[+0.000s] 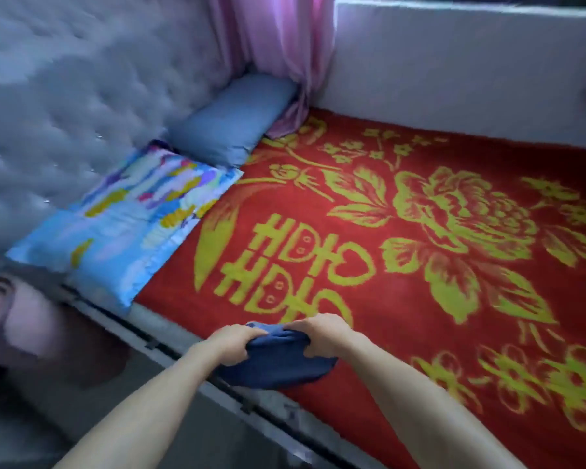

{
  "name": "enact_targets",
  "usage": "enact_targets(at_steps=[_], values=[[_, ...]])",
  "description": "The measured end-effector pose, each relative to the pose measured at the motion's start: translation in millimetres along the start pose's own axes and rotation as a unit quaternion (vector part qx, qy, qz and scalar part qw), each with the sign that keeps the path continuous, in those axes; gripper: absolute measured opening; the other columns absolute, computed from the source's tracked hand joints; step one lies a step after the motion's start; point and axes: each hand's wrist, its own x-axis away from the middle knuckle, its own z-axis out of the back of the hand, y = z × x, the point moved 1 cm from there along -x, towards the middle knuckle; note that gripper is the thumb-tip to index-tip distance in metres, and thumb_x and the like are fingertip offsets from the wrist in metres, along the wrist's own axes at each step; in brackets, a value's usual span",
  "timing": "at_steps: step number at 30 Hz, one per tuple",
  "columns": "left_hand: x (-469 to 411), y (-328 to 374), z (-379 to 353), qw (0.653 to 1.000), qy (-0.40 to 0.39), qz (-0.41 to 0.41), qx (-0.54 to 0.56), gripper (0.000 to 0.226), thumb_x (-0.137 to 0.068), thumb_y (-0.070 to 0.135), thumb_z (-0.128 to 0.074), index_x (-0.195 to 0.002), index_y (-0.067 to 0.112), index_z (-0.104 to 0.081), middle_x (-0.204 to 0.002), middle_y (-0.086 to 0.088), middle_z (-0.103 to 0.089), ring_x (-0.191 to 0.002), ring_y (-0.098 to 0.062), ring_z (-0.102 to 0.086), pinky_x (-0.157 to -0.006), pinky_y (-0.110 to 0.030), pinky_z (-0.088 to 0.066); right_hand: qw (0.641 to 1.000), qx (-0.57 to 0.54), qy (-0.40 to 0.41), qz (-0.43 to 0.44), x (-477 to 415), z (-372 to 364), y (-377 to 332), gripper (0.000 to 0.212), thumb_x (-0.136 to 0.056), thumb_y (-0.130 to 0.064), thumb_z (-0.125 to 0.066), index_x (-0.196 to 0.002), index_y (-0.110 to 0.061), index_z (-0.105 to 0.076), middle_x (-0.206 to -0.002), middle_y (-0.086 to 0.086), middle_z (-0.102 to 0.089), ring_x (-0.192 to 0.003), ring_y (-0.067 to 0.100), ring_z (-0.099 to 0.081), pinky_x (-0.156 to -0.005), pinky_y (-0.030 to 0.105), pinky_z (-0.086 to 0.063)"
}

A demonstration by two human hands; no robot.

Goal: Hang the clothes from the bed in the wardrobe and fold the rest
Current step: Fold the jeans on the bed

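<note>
Both bare forearms reach forward and down from the bottom of the view and meet over the near edge of the bed (274, 409). The left hand (232, 345) and the right hand (320, 335) sit close together, knuckles up. The fingers of each are curled tightly into the bunched top of a dark blue fabric garment (278, 365), so both hands are grasping it. The garment hangs in a rounded bundle below the fists. Its lower part lies on the red woven blanket with yellow-green flowers (420, 252), right at the bed's near side, and slightly overhangs the pale rail.

Beyond the hands the blanket lies flat and broad out to a white wall ledge (454, 69) on the far side. At the left, a pastel multicoloured rectangular pillow (122, 221) and a plain blue pillow (230, 123) lie against a grey tufted padded headboard (68, 106). A pink curtain (281, 45) hangs in the corner, its hem touching the blue pillow.
</note>
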Motion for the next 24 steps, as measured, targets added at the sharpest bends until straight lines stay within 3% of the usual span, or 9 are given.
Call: enact_targets(at_steps=[4,8,10,11,14,16,18,21,24], values=[[129.3,-99.4,-14.4,0.972,0.111,0.196,0.061,0.071,-0.086,0.009,-0.040,-0.144,0.045,-0.024,-0.144,-0.001,-0.045,-0.124,-0.025,-0.048,-0.093,-0.032,-0.040,0.977,0.107,0.053,0.179,-57.0,53.8,-141.2,0.065,-0.086,-0.020,-0.053,-0.144,-0.035,-0.030,-0.127,0.010,-0.054,-0.112,0.029,-0.054,-0.077,0.034,-0.044],[271.2,-153.3,-52.8,0.888,0.244,0.386,0.045,0.070,-0.090,0.010,-0.044,-0.147,0.040,-0.020,-0.152,0.008,-0.032,-0.133,-0.018,-0.040,-0.101,-0.031,-0.034,0.899,0.224,0.136,0.351,-72.4,81.1,-293.4,0.063,-0.093,-0.031,-0.048,-0.148,-0.037,-0.016,-0.144,0.015,-0.036,-0.124,0.032,-0.045,-0.090,0.040,-0.043],[342.1,-156.3,-67.3,0.814,0.336,0.473,-0.026,0.063,-0.084,0.004,-0.048,-0.139,0.033,-0.042,-0.141,0.000,-0.048,-0.120,-0.024,-0.055,-0.097,-0.039,-0.043,0.825,0.260,0.223,0.449,-61.2,86.8,-362.5,0.065,-0.090,-0.031,-0.055,-0.146,-0.037,-0.025,-0.134,0.019,-0.045,-0.116,0.032,-0.052,-0.081,0.038,-0.047],[368.3,-149.0,-68.3,0.783,0.381,0.489,-0.045,0.058,-0.073,0.004,-0.056,-0.126,0.028,-0.059,-0.124,-0.006,-0.063,-0.102,-0.028,-0.066,-0.085,-0.042,-0.052,0.775,0.270,0.275,0.500,-52.3,91.5,-384.5,0.067,-0.079,-0.032,-0.068,-0.140,-0.035,-0.040,-0.120,0.020,-0.056,-0.101,0.031,-0.061,-0.069,0.034,-0.050],[454.6,-121.6,-99.5,0.708,0.359,0.603,-0.077,0.054,-0.050,0.005,-0.073,-0.102,0.018,-0.075,-0.097,-0.010,-0.073,-0.078,-0.031,-0.071,-0.068,-0.045,-0.057,0.636,0.238,0.345,0.649,-14.5,94.7,-471.3,0.068,-0.040,-0.022,-0.089,-0.105,-0.029,-0.073,-0.081,0.012,-0.069,-0.059,0.026,-0.065,-0.040,0.023,-0.045],[497.8,-100.5,-115.9,0.643,0.365,0.664,-0.116,0.037,-0.072,0.004,-0.057,-0.101,0.018,-0.075,-0.096,-0.011,-0.073,-0.078,-0.031,-0.071,-0.068,-0.046,-0.057,0.553,0.201,0.375,0.716,7.1,90.8,-521.7,0.050,-0.056,-0.016,-0.076,-0.104,-0.027,-0.074,-0.084,0.015,-0.070,-0.062,0.027,-0.066,-0.041,0.024,-0.046],[535.4,-83.3,-137.7,0.596,0.366,0.700,-0.144,0.052,-0.091,0.001,-0.028,-0.100,0.018,-0.075,-0.096,-0.011,-0.073,-0.078,-0.031,-0.071,-0.068,-0.045,-0.057,0.471,0.156,0.394,0.773,32.4,79.7,-565.1,0.040,-0.073,-0.013,-0.055,-0.105,-0.027,-0.073,-0.086,0.017,-0.070,-0.065,0.027,-0.067,-0.043,0.026,-0.047],[589.3,-47.3,-180.8,0.528,0.336,0.763,-0.162,0.051,-0.090,0.001,-0.028,-0.101,0.019,-0.075,-0.098,-0.011,-0.073,-0.079,-0.031,-0.070,-0.070,-0.047,-0.057,0.371,0.103,0.391,0.836,80.9,48.4,-629.1,0.043,-0.078,-0.011,-0.049,-0.114,-0.029,-0.067,-0.086,0.018,-0.070,-0.066,0.027,-0.067,-0.044,0.026,-0.048],[641.5,-26.6,-233.7,0.478,0.326,0.794,-0.185,0.053,-0.093,0.002,-0.026,-0.102,0.019,-0.075,-0.099,-0.012,-0.072,-0.079,-0.032,-0.070,-0.072,-0.049,-0.056,0.304,0.068,0.369,0.876,130.6,12.2,-689.8,0.045,-0.077,-0.011,-0.053,-0.119,-0.028,-0.055,-0.086,0.017,-0.071,-0.065,0.026,-0.067,-0.044,0.025,-0.047]])
